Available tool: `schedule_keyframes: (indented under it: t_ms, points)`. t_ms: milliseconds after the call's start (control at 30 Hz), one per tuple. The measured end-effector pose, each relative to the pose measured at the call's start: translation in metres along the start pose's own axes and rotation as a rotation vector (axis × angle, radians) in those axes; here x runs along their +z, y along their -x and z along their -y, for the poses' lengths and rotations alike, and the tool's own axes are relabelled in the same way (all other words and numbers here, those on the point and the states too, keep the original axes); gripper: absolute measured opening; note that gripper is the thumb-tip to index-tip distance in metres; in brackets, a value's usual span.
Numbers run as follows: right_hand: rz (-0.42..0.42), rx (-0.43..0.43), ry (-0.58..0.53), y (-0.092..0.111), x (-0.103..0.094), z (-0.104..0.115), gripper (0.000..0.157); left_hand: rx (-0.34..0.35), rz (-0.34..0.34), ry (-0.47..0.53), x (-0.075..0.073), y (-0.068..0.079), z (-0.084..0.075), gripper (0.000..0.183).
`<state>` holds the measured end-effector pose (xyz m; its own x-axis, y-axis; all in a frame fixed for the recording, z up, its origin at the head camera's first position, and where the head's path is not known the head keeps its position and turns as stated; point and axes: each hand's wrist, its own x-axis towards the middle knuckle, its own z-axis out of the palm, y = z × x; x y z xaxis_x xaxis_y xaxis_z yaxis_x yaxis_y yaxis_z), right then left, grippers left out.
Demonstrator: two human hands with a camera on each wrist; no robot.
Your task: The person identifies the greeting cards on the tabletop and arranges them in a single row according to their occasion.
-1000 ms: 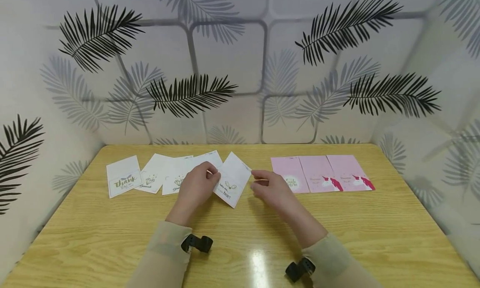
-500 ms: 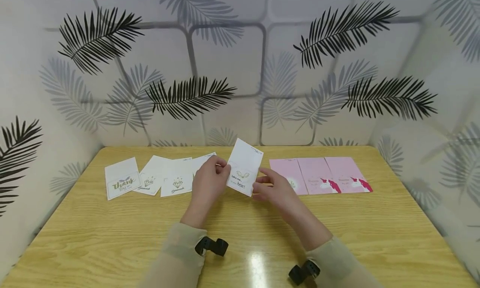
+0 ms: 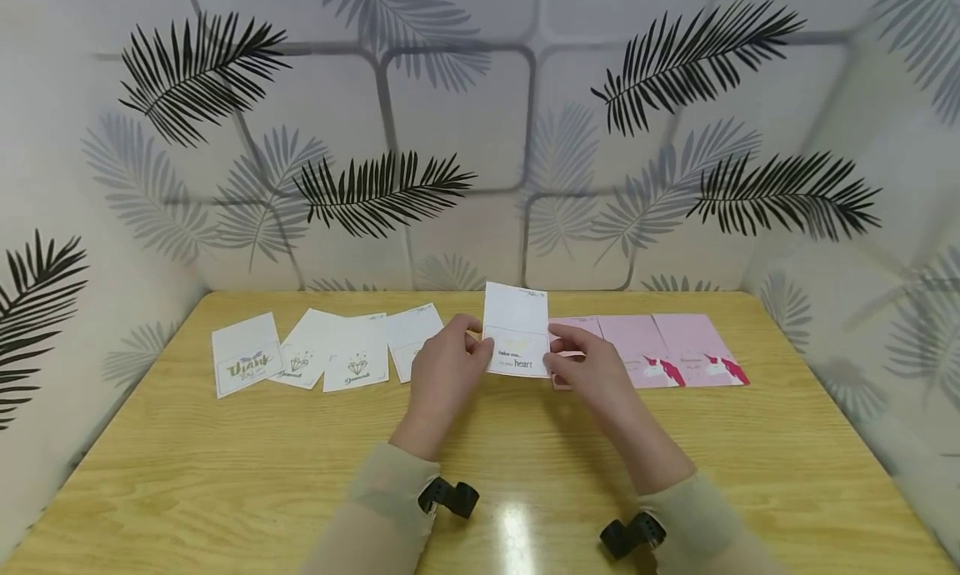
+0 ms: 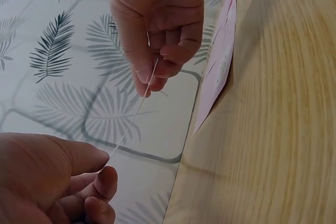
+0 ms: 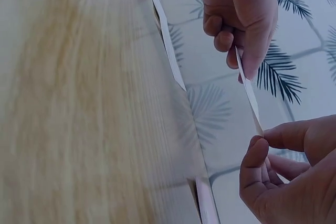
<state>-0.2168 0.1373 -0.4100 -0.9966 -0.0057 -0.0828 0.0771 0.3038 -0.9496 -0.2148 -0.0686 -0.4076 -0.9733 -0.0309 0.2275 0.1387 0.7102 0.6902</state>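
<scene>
A white card [image 3: 516, 317] printed with "take me... heart" stands nearly upright, held up over the table. My left hand [image 3: 448, 373] pinches its left edge between thumb and fingers, and my right hand [image 3: 596, 375] pinches the right edge. Both wrist views show the card almost edge-on as a thin, slightly bowed sheet [image 4: 131, 121] stretched between the two hands, off the wood. Behind my right hand lies a pink card [image 3: 577, 325], partly covered by the fingers and the held card.
Several white cards lie in a row at left, among them a "Thank you" card [image 3: 247, 354] and a diamond card [image 3: 356, 354]. Two pink unicorn cards [image 3: 637, 342] lie at right. A leaf-patterned backdrop [image 3: 465, 225] rises at the back edge of the wooden table [image 3: 225, 475].
The white card has been lifted, moved right and turned from a slant to upright. My right hand now grips its right edge too. The card it overlapped at left shows more.
</scene>
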Motion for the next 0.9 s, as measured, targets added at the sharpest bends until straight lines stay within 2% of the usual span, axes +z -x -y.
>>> schedule_keyframes:
  t_ms: [133, 367, 633, 900]
  points:
    - [-0.013, 0.011, 0.036, -0.003, -0.007, -0.002, 0.045, 0.045, -0.008, -0.057, 0.009, -0.001, -0.003, 0.04]
    - [0.008, 0.025, 0.097, -0.006, -0.012, -0.009, 0.042, 0.065, 0.012, -0.143, 0.019, 0.001, -0.003, 0.022]
    - [0.059, -0.033, 0.218, -0.007, -0.012, -0.014, 0.038, 0.062, 0.054, -0.23, 0.027, 0.0, 0.003, 0.019]
    - [0.112, -0.023, 0.369, -0.006, -0.011, -0.014, 0.032, 0.069, 0.086, -0.281, 0.032, -0.002, 0.009, 0.019]
